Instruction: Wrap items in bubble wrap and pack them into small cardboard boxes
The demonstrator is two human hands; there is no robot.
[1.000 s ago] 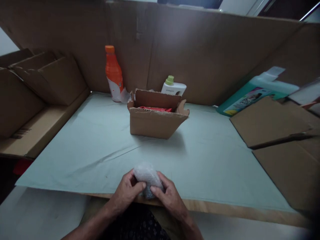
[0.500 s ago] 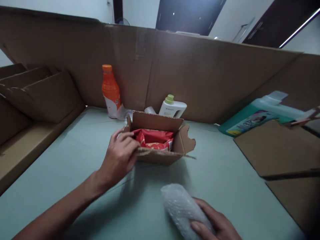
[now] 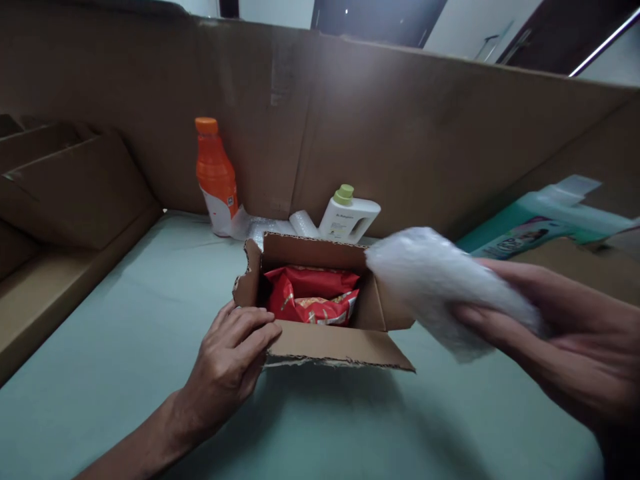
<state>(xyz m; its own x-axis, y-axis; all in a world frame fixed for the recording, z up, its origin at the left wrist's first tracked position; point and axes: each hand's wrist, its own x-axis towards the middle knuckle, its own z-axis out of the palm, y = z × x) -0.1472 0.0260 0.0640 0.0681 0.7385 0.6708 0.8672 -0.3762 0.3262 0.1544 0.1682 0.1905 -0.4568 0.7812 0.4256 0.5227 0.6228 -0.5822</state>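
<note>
A small open cardboard box [image 3: 330, 343] stands on the pale green table, its flaps spread. Inside lie shiny red packets [image 3: 320, 293]. My left hand [image 3: 233, 353] is closed on the box's near left corner, fingers over the edge of the front flap. In my right hand [image 3: 560, 333] is a bubble-wrapped bundle [image 3: 440, 287], gripped between thumb and fingers. The bundle is held up at the box's right side, covering part of the right flap. What the wrap contains cannot be made out.
Behind the box stand an orange bottle [image 3: 216, 173] and a white bottle with a green cap [image 3: 350, 217], with a bubble wrap roll [image 3: 303, 225] between them. Cardboard boxes [image 3: 85, 180] are at left. A teal liquid jug [image 3: 530, 220] leans at right. A tall cardboard wall [image 3: 400, 127] closes the back.
My right hand has lifted the bubble-wrapped bundle from low in front up to the box's right side. The box's front flap is folded further outward, with my left hand on it.
</note>
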